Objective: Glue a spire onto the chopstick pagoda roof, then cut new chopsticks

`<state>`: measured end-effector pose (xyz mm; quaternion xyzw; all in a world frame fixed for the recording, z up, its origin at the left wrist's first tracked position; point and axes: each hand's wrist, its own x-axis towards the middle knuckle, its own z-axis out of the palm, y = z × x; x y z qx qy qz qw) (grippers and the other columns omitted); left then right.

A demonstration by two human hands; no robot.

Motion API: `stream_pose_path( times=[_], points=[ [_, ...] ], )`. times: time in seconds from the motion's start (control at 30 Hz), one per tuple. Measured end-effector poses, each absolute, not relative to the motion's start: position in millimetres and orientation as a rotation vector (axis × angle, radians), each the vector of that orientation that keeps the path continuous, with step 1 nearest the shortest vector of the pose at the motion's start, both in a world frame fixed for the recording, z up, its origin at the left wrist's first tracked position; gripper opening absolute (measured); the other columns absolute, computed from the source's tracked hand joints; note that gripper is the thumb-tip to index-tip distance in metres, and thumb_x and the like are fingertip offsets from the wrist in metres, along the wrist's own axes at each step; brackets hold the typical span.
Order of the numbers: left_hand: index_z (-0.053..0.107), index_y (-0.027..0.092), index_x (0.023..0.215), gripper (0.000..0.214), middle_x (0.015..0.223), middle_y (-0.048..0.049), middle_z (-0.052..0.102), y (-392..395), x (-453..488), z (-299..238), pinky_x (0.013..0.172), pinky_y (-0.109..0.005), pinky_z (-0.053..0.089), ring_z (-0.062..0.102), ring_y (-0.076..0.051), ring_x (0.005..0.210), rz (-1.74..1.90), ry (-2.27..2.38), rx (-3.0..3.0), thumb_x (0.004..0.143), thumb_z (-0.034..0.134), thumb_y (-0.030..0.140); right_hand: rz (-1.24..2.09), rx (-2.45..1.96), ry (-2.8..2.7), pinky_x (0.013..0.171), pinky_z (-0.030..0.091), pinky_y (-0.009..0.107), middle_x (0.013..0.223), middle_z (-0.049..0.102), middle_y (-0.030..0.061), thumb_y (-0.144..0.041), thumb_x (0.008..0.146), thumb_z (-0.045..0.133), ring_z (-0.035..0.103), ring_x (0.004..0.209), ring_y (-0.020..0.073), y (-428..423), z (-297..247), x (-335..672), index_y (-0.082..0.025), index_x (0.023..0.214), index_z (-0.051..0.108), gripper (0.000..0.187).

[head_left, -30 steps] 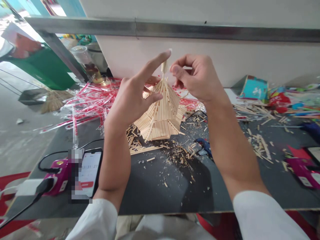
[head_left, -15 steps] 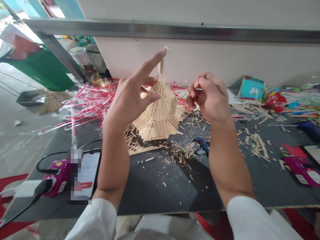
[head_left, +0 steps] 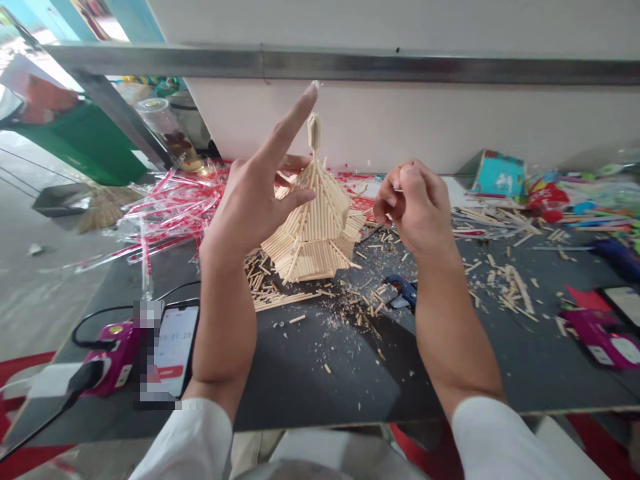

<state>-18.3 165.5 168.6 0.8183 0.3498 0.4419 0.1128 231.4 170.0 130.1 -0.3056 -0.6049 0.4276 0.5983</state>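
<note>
A pagoda-like model built of thin wooden sticks stands mid-table, its tiered roof rising to a stick finial. My left hand holds its upper roof from the left, thumb across the front and some fingers partly hidden behind. Its index finger stretches upward, apart from the finial. To the right of the model, my right hand is raised with fingers curled in a pinch. A tiny pale sliver shows at its fingertips, too small to name. Below it lies a blue-handled cutting tool among stick offcuts.
Red-and-clear plastic wrappers are heaped at left. A phone and purple power strip lie front left; another purple strip is at right. Loose sticks and a turquoise box sit back right. A metal rail crosses behind.
The whole view has shifted slightly, moving the model a little left in the picture. My right hand sits slightly lower, still pinched. My left hand keeps its hold on the roof.
</note>
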Motion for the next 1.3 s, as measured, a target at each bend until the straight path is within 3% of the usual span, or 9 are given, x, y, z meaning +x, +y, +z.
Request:
stream_pose_path(
  times=[0.13,0.33,0.6,0.73,0.87,1.03,1.2,1.3],
  points=[
    [0.029,0.043,0.163,0.09,0.132,0.0009,0.071,164,-19,168,0.1,-0.035,0.062,0.071,-0.023,0.117,1.279,1.074,2.399,0.089,0.071,0.014,0.976,-0.742,-1.394,0.05,0.05,0.022,0.076,0.059,-0.0025,-0.053,0.091,0.074,0.062,0.061,0.0085,171,122,235,-0.023,0.086,0.059,0.035],
    [0.036,0.04,0.161,0.087,0.12,-0.0008,0.074,161,-19,169,0.098,-0.034,0.063,0.073,-0.021,0.109,1.3,1.079,2.377,0.087,0.073,0.013,0.83,-0.813,-1.412,0.067,0.063,0.026,0.083,0.073,-0.0003,-0.041,0.087,0.081,0.073,0.076,0.0134,166,121,240,-0.023,0.092,0.068,0.023],
    [0.042,0.033,0.159,0.087,0.12,-0.0003,0.074,161,-18,169,0.1,-0.034,0.062,0.072,-0.021,0.113,1.292,1.099,2.331,0.083,0.078,0.01,0.713,-0.793,-1.511,0.068,0.066,0.028,0.086,0.077,-0.0006,-0.028,0.086,0.083,0.077,0.081,0.0157,147,131,229,-0.023,0.095,0.073,0.014],
    [0.039,0.031,0.16,0.084,0.12,0.0,0.074,159,-17,171,0.103,-0.035,0.062,0.071,-0.02,0.114,1.261,1.12,2.329,0.087,0.075,0.011,0.63,-0.85,-1.497,0.064,0.063,0.026,0.081,0.076,-0.0012,-0.036,0.088,0.081,0.074,0.071,0.0128,150,131,233,-0.023,0.091,0.072,0.016],
    [0.037,0.036,0.161,0.084,0.12,0.0021,0.074,158,-17,171,0.103,-0.035,0.062,0.07,-0.019,0.116,1.243,1.133,2.335,0.089,0.072,0.011,0.566,-0.911,-1.466,0.058,0.058,0.024,0.071,0.07,-0.002,-0.049,0.096,0.069,0.066,0.059,0.0096,157,131,247,-0.022,0.087,0.065,0.029],
    [0.038,0.033,0.162,0.085,0.12,0.0021,0.075,159,-17,171,0.101,-0.031,0.062,0.071,-0.018,0.114,1.246,1.141,2.337,0.087,0.071,0.007,0.606,-0.856,-1.461,0.048,0.048,0.022,0.066,0.059,-0.0038,-0.049,0.1,0.064,0.062,0.056,0.0081,160,133,259,-0.023,0.08,0.06,0.033],
    [0.035,0.032,0.163,0.089,0.118,0.0009,0.075,158,-15,172,0.101,-0.031,0.061,0.072,-0.018,0.112,1.262,1.146,2.352,0.086,0.07,0.005,0.617,-0.759,-1.577,0.063,0.057,0.026,0.082,0.073,-0.0004,-0.036,0.098,0.069,0.07,0.07,0.0114,141,144,241,-0.022,0.09,0.071,0.016],
    [0.031,0.036,0.164,0.091,0.114,0.0027,0.075,157,-14,171,0.102,-0.03,0.061,0.072,-0.017,0.111,1.276,1.164,2.352,0.087,0.069,0.007,0.619,-0.679,-1.659,0.07,0.06,0.028,0.092,0.078,-0.0008,-0.021,0.095,0.071,0.074,0.083,0.0138,122,150,225,-0.024,0.087,0.075,0.009]
  ],
)
